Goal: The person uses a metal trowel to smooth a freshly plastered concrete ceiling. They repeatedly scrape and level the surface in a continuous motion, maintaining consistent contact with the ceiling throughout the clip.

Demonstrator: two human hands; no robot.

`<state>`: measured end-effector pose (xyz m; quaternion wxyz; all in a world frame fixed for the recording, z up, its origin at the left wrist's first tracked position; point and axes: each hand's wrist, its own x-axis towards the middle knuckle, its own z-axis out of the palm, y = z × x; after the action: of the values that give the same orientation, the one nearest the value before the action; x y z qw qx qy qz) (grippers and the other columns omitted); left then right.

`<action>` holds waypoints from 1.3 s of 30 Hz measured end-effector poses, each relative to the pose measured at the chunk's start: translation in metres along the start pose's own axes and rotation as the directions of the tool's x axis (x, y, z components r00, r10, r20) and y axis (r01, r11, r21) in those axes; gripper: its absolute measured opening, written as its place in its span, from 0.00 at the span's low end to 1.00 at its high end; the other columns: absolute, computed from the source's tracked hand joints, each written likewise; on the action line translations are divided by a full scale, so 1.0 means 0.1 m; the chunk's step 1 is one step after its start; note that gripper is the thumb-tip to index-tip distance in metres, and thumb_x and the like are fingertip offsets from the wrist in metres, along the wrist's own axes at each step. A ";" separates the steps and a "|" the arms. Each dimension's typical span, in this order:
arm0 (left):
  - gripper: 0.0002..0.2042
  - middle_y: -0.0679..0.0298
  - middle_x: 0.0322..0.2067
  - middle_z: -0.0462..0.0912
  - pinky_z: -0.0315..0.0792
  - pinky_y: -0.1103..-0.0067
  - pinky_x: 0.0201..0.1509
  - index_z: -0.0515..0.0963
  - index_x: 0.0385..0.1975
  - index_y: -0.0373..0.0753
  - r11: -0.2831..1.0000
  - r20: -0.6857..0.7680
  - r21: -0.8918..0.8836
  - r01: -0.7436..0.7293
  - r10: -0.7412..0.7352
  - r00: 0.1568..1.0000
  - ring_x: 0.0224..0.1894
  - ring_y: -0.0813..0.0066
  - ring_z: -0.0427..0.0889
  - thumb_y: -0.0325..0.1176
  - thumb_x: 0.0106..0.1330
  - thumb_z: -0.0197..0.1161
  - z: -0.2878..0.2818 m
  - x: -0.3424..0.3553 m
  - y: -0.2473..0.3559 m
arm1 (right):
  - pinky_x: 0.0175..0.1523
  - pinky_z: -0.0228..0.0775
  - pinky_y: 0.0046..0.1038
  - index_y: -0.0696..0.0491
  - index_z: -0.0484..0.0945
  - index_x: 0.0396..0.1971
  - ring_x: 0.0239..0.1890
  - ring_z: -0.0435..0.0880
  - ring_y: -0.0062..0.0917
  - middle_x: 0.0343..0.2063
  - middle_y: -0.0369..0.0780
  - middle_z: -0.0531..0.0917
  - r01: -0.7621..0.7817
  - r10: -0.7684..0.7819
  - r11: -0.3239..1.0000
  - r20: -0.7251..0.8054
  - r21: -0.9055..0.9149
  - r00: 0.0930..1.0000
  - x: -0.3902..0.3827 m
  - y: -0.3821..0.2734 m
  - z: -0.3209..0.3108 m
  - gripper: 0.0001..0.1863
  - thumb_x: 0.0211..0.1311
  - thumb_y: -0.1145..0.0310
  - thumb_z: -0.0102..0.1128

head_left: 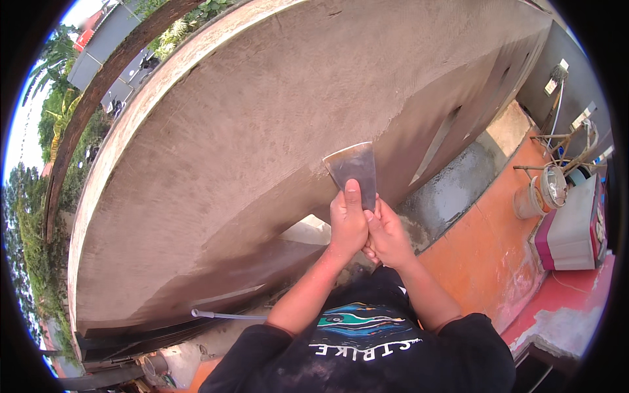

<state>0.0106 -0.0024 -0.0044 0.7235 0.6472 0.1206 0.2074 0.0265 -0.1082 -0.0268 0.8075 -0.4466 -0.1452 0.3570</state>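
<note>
A scraper (354, 167) with a broad, flared metal blade points away from me, in front of a rough grey-brown plastered wall (262, 105). Whether its pale front edge touches the plaster, I cannot tell. My left hand (348, 226) is closed round the scraper's lower part, its thumb lying up along the blade. Against it, my right hand (388, 230) is closed on the same tool from the right side. Both sets of fingers hide the handle.
Orange floor (472, 242) runs along the wall's foot, beside a wet grey strip (452, 187). Buckets (529, 200) and a grey-and-magenta box-like thing (569, 229) stand at the right. A grey pipe (226, 315) sticks out at lower left. A dark curved beam (85, 111) crosses upper left.
</note>
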 end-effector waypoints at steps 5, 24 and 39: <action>0.29 0.68 0.17 0.74 0.66 0.82 0.23 0.72 0.28 0.36 0.999 -0.002 -0.031 -0.037 0.037 0.999 0.20 0.83 0.71 0.57 0.78 0.38 -0.03 -0.04 0.14 | 0.12 0.56 0.17 0.52 0.64 0.53 0.09 0.64 0.14 0.16 0.33 0.68 0.024 -0.023 1.000 0.027 -0.020 0.999 0.00 -0.08 0.09 0.12 0.78 0.63 0.43; 0.29 0.69 0.16 0.73 0.67 0.83 0.23 0.72 0.25 0.37 0.999 0.014 0.027 0.046 -0.046 0.999 0.19 0.84 0.72 0.56 0.78 0.37 -0.02 0.01 0.04 | 0.12 0.57 0.18 0.51 0.64 0.46 0.09 0.64 0.15 0.16 0.33 0.68 0.006 -0.006 1.000 0.020 -0.014 1.000 0.04 -0.03 0.06 0.10 0.78 0.60 0.42; 0.30 0.69 0.16 0.74 0.68 0.82 0.24 0.73 0.27 0.36 0.981 -0.064 0.116 0.153 -0.147 0.987 0.20 0.84 0.72 0.58 0.78 0.36 0.02 -0.11 -0.30 | 0.12 0.58 0.19 0.51 0.64 0.46 0.08 0.63 0.15 0.15 0.33 0.68 -0.180 0.181 0.983 -0.036 0.015 0.983 0.01 0.23 -0.16 0.10 0.78 0.60 0.43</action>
<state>0.0064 -0.0110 -0.0349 0.6931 0.6729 0.2012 0.1622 0.0255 -0.1094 -0.0542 0.7770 -0.4595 -0.0870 0.4214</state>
